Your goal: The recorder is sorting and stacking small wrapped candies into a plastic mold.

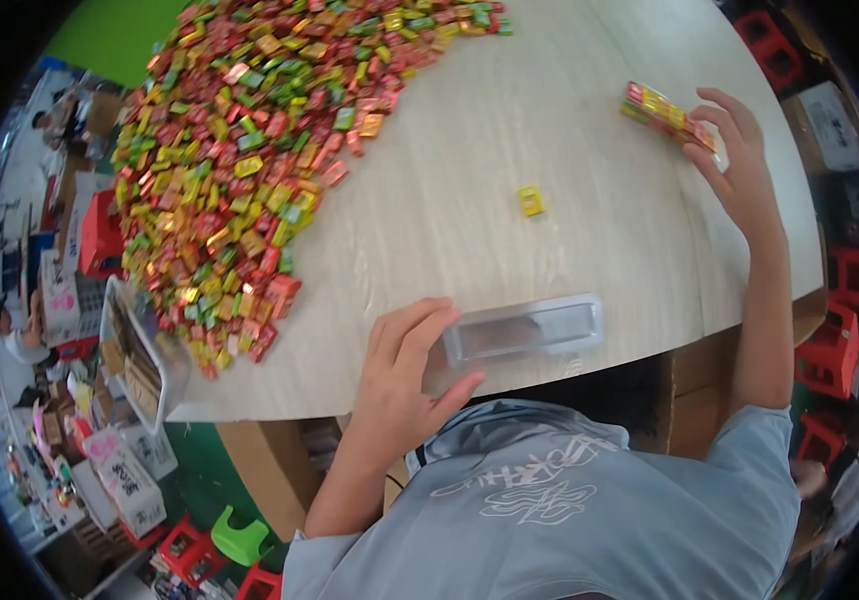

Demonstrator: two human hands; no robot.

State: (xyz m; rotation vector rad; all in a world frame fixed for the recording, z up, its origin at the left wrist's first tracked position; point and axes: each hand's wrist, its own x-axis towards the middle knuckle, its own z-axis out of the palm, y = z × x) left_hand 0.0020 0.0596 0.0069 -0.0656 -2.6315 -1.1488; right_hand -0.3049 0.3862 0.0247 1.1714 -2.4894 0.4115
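Near the front edge of the table lies a long clear plastic tray point(524, 332), with no candy in it. My left hand point(399, 375) is at its left end, thumb and fingers apart on either side; whether the fingertips touch it is hard to tell. At the right side of the table my right hand point(744, 175) has thumb and index finger around the near end of a row of small wrapped candies point(657, 108), yellow, red and green. Between the hands sits a single yellow wrapped candy point(530, 201).
A large heap of wrapped candies point(249, 170) covers the left part of the pale table point(429, 220). A white bin point(164, 375) with flat brown pieces stands at the table's left edge. Red stools point(829, 350) and boxes point(829, 125) stand right of the table. Other people are far left.
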